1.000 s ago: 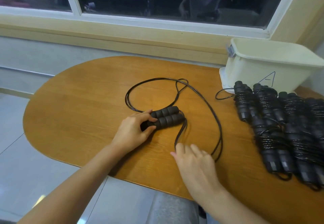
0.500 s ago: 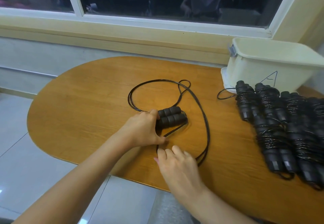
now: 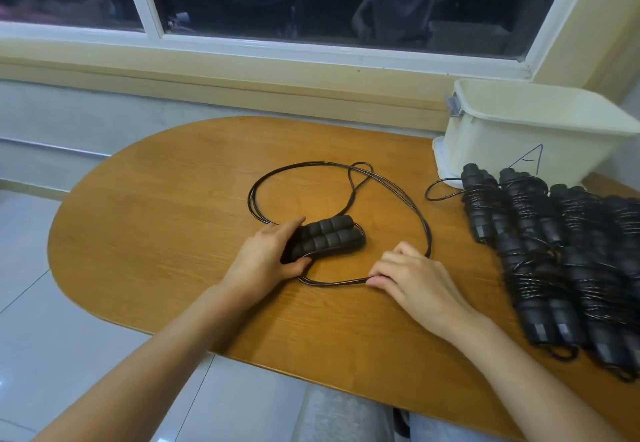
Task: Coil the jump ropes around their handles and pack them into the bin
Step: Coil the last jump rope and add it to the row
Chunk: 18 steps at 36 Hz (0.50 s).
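Two black foam handles (image 3: 329,235) of a jump rope lie side by side at the middle of the wooden table (image 3: 166,220). My left hand (image 3: 266,258) grips their near ends, thumb below and fingers on top. The thin black cord (image 3: 384,182) spreads in loose loops behind and to the right of the handles. My right hand (image 3: 412,277) pinches the cord where it passes in front of the handles. A cream plastic bin (image 3: 526,136) stands open at the back right; its inside is hidden.
A pile of several coiled black jump ropes (image 3: 561,251) covers the table's right side in front of the bin. A window sill and wall run behind the table. The table's rounded left end and near edge drop to a tiled floor.
My right hand moved right and now pinches the cord, drawing a strand across in front of the handles. My left hand shifted its hold on the handle ends. The big loop shrank.
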Available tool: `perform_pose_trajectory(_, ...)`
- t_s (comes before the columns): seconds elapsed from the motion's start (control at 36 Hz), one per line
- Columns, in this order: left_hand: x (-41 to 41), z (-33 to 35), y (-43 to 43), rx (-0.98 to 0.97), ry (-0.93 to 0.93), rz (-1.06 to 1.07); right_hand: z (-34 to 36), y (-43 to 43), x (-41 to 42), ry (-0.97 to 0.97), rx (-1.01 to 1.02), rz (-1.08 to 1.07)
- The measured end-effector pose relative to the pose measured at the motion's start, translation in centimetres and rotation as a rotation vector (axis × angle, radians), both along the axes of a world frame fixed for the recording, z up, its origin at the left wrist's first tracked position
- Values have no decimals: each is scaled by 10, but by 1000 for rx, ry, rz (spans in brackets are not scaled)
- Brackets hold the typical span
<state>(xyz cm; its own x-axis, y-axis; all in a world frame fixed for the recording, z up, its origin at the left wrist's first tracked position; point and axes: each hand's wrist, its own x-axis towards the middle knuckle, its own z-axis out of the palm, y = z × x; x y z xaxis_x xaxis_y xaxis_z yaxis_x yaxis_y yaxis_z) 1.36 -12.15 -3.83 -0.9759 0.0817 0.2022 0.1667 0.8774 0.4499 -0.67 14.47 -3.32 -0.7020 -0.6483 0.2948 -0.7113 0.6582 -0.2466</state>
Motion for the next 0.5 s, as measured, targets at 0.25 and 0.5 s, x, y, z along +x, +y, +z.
perform_pose_trajectory(0.25, -7, -12, -7, -54, 32, -107, 3, 7, -12, -184, -22, 9)
perform_pose_trajectory(0.5, -7, -13, -8, -160, 57, -237, -1, 15, -20, -260, -34, 6)
